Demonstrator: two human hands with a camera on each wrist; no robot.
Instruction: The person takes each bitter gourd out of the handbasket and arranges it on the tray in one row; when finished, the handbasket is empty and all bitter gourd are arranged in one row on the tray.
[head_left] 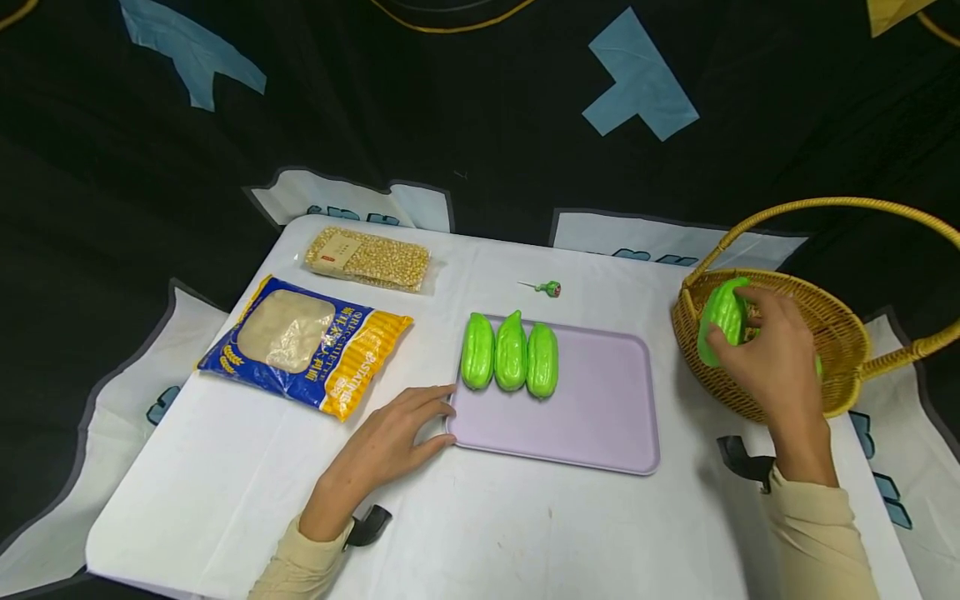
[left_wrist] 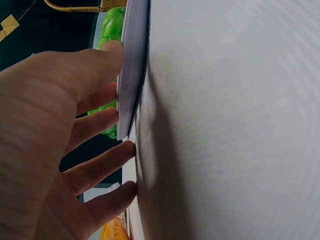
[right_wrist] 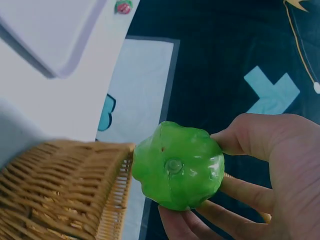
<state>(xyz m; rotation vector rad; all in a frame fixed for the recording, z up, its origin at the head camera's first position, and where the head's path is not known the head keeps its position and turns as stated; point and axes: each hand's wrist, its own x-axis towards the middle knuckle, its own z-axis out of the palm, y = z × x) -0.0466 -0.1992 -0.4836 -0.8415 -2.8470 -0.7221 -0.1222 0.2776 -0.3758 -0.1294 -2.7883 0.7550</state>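
My right hand [head_left: 772, 354] grips a bright green, ridged bitter melon [head_left: 724, 321] over the left side of a wicker basket [head_left: 847, 333]. In the right wrist view its lobed, rounded end [right_wrist: 175, 167] faces the camera, with thumb and fingers around it. A bit of another green thing [head_left: 818, 367] shows inside the basket, mostly hidden by the hand. Three more bitter melons [head_left: 511, 354] lie side by side at the left end of a pale purple tray [head_left: 600, 417]. My left hand [head_left: 390, 442] rests at the tray's left edge, fingers spread, thumb and fingertips right at the rim.
A blue and yellow pasta bag [head_left: 300, 342] lies left of the tray, with a clear pack of yellow kernels [head_left: 367, 258] behind it. Behind the tray is a small green item with a thin stem [head_left: 552, 288]. The basket's tall handle [head_left: 847, 202] arches above the table's right edge.
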